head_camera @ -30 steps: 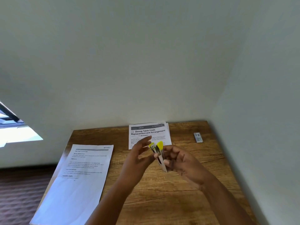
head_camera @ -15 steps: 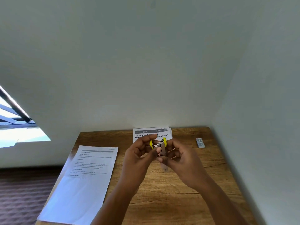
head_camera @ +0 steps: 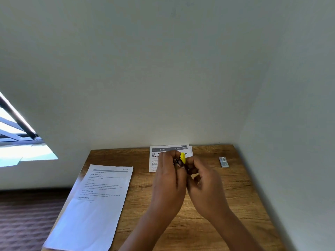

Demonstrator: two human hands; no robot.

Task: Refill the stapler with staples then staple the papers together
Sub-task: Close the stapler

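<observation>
- Hands first: the left hand (head_camera: 169,175) and the right hand (head_camera: 203,178) are pressed close together above the wooden desk (head_camera: 235,196), both with fingers curled round a small yellow stapler (head_camera: 183,158); only its yellow tip and a bit of dark metal show between the fingers.
- Step, as I judge it: the refill is in hand. Whether the stapler is open or being squeezed closed I cannot tell, and no staples are visible inside it.
- Staple box (head_camera: 223,162): a small grey one lies on the desk well to the right of the stapler, near the side wall.
- Next move likely calls for confirming the magazine is loaded and snapped closed, then lowering the stapler to paper.
- Papers: a folded printed sheet (head_camera: 170,149) sits just behind the stapler against the back wall, partly hidden by the hands; a larger printed page (head_camera: 101,192) lies well left of the stapler, its lower corner overhanging the desk's left edge, so it may slide off if nudged.
- Room: bare wood lies below the stapler and to its right for setting the pages together; walls close in behind and on the right.
</observation>
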